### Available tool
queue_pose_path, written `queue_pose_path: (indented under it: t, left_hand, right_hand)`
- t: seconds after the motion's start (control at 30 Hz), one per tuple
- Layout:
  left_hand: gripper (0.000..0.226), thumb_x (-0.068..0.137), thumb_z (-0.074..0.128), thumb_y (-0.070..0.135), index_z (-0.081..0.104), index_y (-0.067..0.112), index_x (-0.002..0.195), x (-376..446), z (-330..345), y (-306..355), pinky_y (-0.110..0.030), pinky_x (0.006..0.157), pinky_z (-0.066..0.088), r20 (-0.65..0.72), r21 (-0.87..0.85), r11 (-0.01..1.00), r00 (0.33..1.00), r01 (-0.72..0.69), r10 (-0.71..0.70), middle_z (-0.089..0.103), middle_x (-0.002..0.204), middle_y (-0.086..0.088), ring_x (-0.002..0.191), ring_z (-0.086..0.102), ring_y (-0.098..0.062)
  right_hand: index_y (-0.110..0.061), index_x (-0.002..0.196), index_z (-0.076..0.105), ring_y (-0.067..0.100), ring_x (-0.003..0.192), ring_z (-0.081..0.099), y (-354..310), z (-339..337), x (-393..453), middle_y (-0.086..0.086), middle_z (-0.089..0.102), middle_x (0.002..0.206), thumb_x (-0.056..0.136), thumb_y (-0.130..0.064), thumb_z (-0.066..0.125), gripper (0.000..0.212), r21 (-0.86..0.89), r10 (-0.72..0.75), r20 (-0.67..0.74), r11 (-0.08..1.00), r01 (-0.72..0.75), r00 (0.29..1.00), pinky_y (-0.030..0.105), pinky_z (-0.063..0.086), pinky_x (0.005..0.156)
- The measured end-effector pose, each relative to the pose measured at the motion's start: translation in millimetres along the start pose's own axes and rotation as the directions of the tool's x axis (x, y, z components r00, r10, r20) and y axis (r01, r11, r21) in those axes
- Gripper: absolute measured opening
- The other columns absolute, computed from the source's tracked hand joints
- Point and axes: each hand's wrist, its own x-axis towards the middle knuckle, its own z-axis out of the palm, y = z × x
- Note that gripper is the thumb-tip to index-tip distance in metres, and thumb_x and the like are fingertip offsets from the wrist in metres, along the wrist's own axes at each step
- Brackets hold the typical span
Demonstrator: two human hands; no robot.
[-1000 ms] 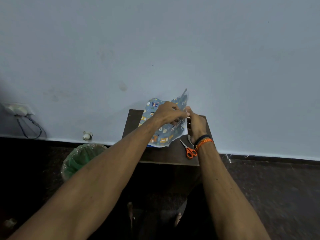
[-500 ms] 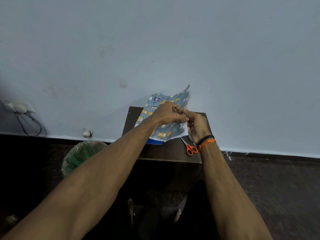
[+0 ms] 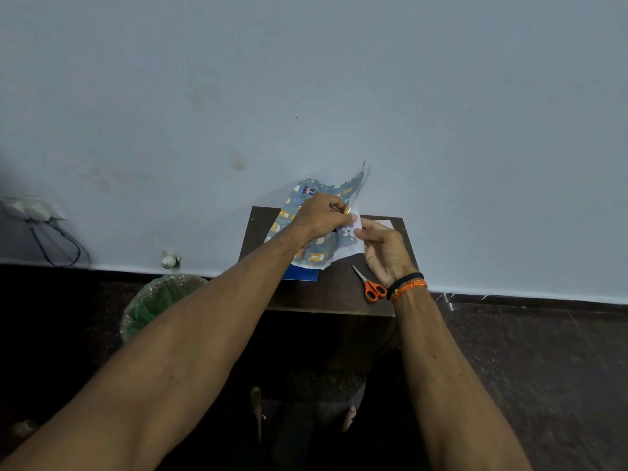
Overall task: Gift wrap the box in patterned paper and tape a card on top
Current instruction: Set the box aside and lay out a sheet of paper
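While both hands, left hand (image 3: 321,215) and right hand (image 3: 380,248), pinch the patterned paper (image 3: 314,256) at twelve o'clock, it may tear, seemingly taut.

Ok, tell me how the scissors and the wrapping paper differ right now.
The scissors lie flat on the table, touched by neither hand; the wrapping paper is lifted and curling, pinched by the left hand and right hand. The scissors have plain orange handles; the wrapping paper is blue-grey with small animal figures and a white underside. Both are over the same table.
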Motion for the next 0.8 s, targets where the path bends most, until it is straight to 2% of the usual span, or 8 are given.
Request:
queue_pose_path:
  t: [0.1, 0.23, 0.33, 0.43, 0.5, 0.57, 0.7, 0.8]
  left_hand:
    - [0.021, 0.087, 0.074, 0.019, 0.067, 0.003, 0.076, -2, -1, 2, -0.031, 0.063, 0.047, 0.006, 0.057, 0.998, 1.000, 0.005, -0.006, 0.064, 0.070, -0.006, 0.065, 0.058, -0.020]
    - [0.032, 0.084, 0.057, 0.010, 0.038, 0.016, 0.059, -2, 0, 5, -0.033, 0.058, 0.029, -0.104, 0.080, 0.996, 0.994, 0.048, -0.040, 0.036, 0.062, -0.006, 0.060, 0.039, -0.019]
    - [0.027, 0.087, 0.049, 0.008, 0.042, 0.016, 0.062, -3, -11, 8, -0.026, 0.048, 0.027, -0.211, 0.028, 0.991, 0.970, 0.129, -0.121, 0.040, 0.062, 0.000, 0.056, 0.036, -0.015]
    - [0.020, 0.088, 0.047, 0.006, 0.054, 0.014, 0.071, -1, -37, 4, -0.018, 0.039, 0.030, -0.331, -0.038, 0.981, 0.924, 0.192, -0.194, 0.050, 0.067, 0.001, 0.056, 0.043, -0.013]
    - [0.018, 0.085, 0.043, 0.003, 0.050, 0.016, 0.074, -1, -58, -2, -0.020, 0.042, 0.030, -0.408, -0.113, 0.971, 0.881, 0.212, -0.240, 0.048, 0.070, 0.000, 0.056, 0.041, -0.014]
    - [0.024, 0.084, 0.041, 0.000, 0.043, 0.018, 0.069, -2, -79, -13, -0.023, 0.048, 0.031, -0.478, -0.171, 0.956, 0.829, 0.237, -0.291, 0.046, 0.070, 0.000, 0.057, 0.039, -0.015]
    - [0.024, 0.087, 0.042, -0.003, 0.050, 0.011, 0.070, -16, -112, -41, -0.026, 0.061, 0.039, -0.565, -0.231, 0.925, 0.732, 0.301, -0.380, 0.055, 0.085, -0.006, 0.065, 0.047, -0.019]
    - [0.018, 0.088, 0.044, -0.002, 0.062, 0.000, 0.084, -30, -124, -68, -0.030, 0.067, 0.048, -0.605, -0.269, 0.893, 0.658, 0.362, -0.449, 0.063, 0.098, -0.013, 0.077, 0.059, -0.027]
  right_hand:
    - [0.016, 0.116, 0.063, 0.036, 0.108, 0.067, 4, 2, -2, 0.029, 0.068, 0.118, 0.094, 0.011, 0.055, 0.025, -0.032, -0.029, -0.074, 0.999, 0.027, 0.997, 0.046, 0.053, 0.104]
    - [0.006, 0.096, 0.069, 0.030, 0.097, 0.070, 8, -2, 2, 0.018, 0.074, 0.101, 0.091, 0.004, 0.067, 0.006, -0.106, -0.059, -0.208, 0.994, 0.037, 0.976, 0.043, 0.057, 0.098]
    - [-0.001, 0.095, 0.069, 0.032, 0.096, 0.071, 7, -10, 5, 0.014, 0.074, 0.104, 0.086, -0.009, 0.074, 0.012, -0.175, -0.077, -0.310, 0.984, 0.023, 0.948, 0.044, 0.058, 0.088]
    - [-0.015, 0.067, 0.056, 0.022, 0.070, 0.058, -1, -15, 4, 0.002, 0.061, 0.073, 0.081, -0.021, 0.070, 0.020, -0.367, -0.147, -0.437, 0.930, -0.027, 0.888, 0.030, 0.048, 0.060]
    - [-0.022, 0.058, 0.046, 0.015, 0.056, 0.045, -6, -18, 5, -0.006, 0.048, 0.060, 0.088, -0.015, 0.063, 0.035, -0.467, -0.241, -0.481, 0.884, -0.014, 0.843, 0.025, 0.039, 0.052]
    - [-0.025, 0.060, 0.046, 0.015, 0.057, 0.042, -9, -26, 7, -0.006, 0.046, 0.062, 0.090, -0.016, 0.062, 0.035, -0.546, -0.303, -0.516, 0.837, -0.035, 0.801, 0.029, 0.038, 0.056]
    - [-0.008, 0.070, 0.056, 0.023, 0.067, 0.045, -13, -37, 9, 0.004, 0.051, 0.072, 0.091, -0.018, 0.061, 0.024, -0.612, -0.367, -0.587, 0.785, -0.098, 0.722, 0.033, 0.043, 0.062]
    - [0.003, 0.088, 0.068, 0.026, 0.077, 0.051, -15, -43, 9, 0.009, 0.060, 0.084, 0.093, -0.017, 0.061, 0.022, -0.662, -0.399, -0.595, 0.735, -0.145, 0.698, 0.033, 0.044, 0.069]
